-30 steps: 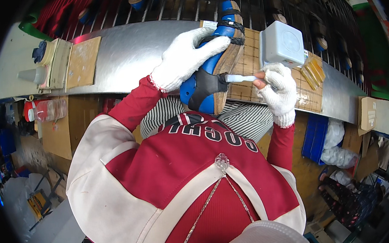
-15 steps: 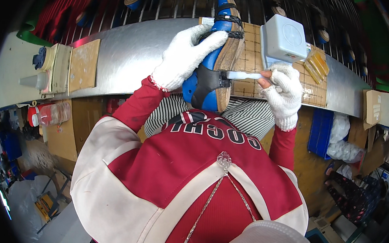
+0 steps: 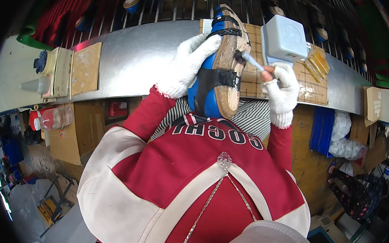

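My gloved left hand grips a blue shoe last with dark straps wrapped round a tan-brown sole. The last is tilted so that its sole faces up and to the right, with one end close to my lap. Between the bare fingertips of my gloved right hand is the pale handle of a brush. Its dark bristles touch the sole's right side, above the wide black strap. The thumb and fingers of my right hand are closed on the handle.
A white plastic container stands on a cardboard sheet beside a yellowish block. Beyond the metal bench runs a rack of rods carrying more blue lasts. A person is at the lower right.
My left hand has turned the last so more of its sole shows. The brush has moved from the black strap up along the sole.
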Demonstrator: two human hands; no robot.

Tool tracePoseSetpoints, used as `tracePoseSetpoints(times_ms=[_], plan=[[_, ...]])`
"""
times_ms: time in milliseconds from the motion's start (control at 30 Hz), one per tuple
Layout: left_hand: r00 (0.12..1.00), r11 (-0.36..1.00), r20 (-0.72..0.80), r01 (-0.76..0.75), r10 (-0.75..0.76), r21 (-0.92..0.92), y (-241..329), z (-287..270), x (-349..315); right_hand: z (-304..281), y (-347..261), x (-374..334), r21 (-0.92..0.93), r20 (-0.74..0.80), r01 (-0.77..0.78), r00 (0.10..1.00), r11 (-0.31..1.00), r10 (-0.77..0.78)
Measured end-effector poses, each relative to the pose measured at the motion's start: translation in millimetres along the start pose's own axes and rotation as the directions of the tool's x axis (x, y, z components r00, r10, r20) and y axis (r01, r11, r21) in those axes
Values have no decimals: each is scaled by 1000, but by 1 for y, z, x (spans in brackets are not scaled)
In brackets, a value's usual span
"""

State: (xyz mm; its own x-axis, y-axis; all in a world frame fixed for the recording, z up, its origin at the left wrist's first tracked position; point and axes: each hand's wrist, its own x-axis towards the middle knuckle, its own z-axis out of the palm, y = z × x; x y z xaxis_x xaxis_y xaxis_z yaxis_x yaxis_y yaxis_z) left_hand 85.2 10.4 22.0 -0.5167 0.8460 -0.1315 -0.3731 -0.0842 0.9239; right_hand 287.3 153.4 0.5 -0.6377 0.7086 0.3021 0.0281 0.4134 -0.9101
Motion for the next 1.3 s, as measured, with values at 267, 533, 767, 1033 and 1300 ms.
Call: tracePoseSetpoints(times_ms=[267,533,767,1033,1300], plan=[[982,982,-154,-80,107,168,-4,-19,-3,-14,-27,-26,-14,241,-224,945,975,220],[966,966,-191,-128,173,227,1,-28,-6,-8,-40,-34,-260,189,-41,977,965,93],[961,955,-210,-120,180,269,-2,-31,-7,5,-39,-24,-434,156,152,984,888,-92],[971,973,-206,-72,118,219,-1,-34,-1,8,-28,-15,-314,151,214,973,925,-174],[991,994,-92,97,-102,-57,4,-26,11,1,-16,-12,-36,162,100,982,994,-93]])
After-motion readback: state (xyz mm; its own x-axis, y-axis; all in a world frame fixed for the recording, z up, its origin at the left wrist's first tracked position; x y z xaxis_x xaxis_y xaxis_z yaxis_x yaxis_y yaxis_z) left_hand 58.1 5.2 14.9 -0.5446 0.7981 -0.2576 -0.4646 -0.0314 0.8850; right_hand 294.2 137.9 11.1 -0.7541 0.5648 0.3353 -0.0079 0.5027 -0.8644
